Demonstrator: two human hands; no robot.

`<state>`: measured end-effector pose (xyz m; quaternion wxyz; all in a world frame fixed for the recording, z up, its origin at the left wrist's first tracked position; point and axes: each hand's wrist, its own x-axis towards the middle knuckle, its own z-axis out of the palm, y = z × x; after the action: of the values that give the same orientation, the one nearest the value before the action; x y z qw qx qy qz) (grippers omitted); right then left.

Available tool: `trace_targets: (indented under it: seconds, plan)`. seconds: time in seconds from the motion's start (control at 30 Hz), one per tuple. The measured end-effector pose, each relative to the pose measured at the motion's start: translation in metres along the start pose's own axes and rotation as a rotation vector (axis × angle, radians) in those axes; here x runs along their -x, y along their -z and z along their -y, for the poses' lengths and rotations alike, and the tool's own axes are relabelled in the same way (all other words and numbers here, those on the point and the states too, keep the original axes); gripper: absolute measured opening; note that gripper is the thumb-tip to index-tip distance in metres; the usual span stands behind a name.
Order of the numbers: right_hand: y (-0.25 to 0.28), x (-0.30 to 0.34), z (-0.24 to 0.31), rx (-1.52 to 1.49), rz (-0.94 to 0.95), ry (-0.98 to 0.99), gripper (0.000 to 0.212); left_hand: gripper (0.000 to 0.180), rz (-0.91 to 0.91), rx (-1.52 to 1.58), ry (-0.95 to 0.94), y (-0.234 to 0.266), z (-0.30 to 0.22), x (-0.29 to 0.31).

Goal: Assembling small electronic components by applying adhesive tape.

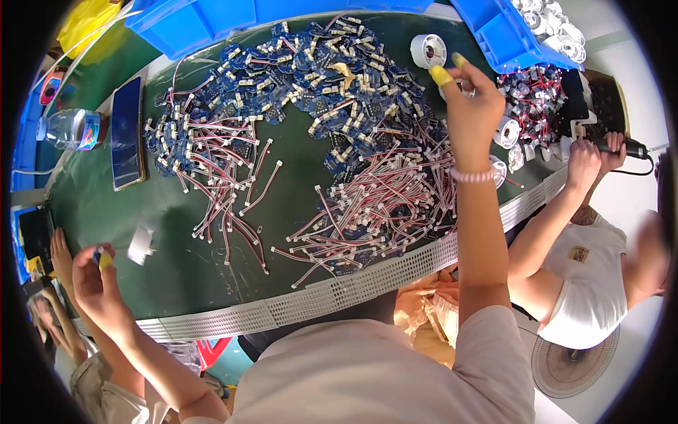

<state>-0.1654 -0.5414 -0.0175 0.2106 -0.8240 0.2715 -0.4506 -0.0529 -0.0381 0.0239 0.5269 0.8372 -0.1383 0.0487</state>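
My left hand [104, 290] is over the table's left side, yellow covers on its fingers, pinching a small dark blue part [103, 253]. Beside it a blurred white plastic piece [140, 244] shows above the green table; a thin line seems to run between them, but I cannot tell if they are joined. My right hand [474, 109] reaches to the far right, thumb and index finger apart under yellow covers. Just beyond those fingertips stands a round white housing [429, 51]. Another white part [466, 88] shows partly behind the hand; whether it is touched is hidden.
Blue circuit boards [332, 78] and red-and-white connector wires [388, 191] are heaped mid-table. A phone [128, 134] and plastic bottle [70, 130] lie left. Blue bins [191, 28] line the back. At right, a co-worker's hands [593, 159] hold a corded black tool [625, 148].
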Motion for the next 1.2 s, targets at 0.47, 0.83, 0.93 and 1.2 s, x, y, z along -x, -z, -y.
trace_targets:
  seconds: [0.47,0.83,0.93,1.2]
  plan:
    - [0.024,0.037,0.067,-1.033,0.212,-0.203,0.008,0.019,0.429,-0.160,-0.490,-0.210,-0.073,-0.020]
    - [0.033,0.089,0.090,-0.935,0.511,-0.386,0.018,0.017,0.520,-0.138,-0.381,-0.245,-0.071,-0.020]
    - [0.027,0.089,0.093,-0.682,0.547,-0.013,0.020,0.019,0.519,0.125,-0.310,-0.223,-0.078,-0.003]
    - [0.021,0.095,0.111,-0.523,0.713,0.285,0.029,0.040,0.595,0.435,-0.057,-0.187,-0.084,0.034]
